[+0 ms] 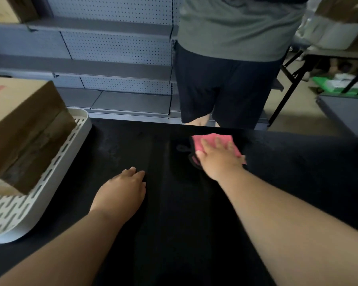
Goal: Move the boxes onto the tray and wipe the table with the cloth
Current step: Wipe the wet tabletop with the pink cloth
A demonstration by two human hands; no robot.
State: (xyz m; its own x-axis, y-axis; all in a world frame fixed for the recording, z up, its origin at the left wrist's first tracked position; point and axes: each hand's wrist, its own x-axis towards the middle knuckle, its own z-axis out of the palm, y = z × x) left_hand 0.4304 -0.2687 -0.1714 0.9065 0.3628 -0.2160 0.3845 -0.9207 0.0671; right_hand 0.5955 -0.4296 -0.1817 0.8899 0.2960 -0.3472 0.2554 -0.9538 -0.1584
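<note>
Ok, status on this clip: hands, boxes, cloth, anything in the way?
Right hand flat on pink cloth, on the black table. Left hand flat on table, empty. Cardboard box on white tray. Bystander beyond far edge, not obstructing.

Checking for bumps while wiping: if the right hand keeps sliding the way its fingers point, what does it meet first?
Nothing on the table. The right hand, flat on the pink cloth, would likely reach the far edge, where a person stands; depth is unclear.
</note>
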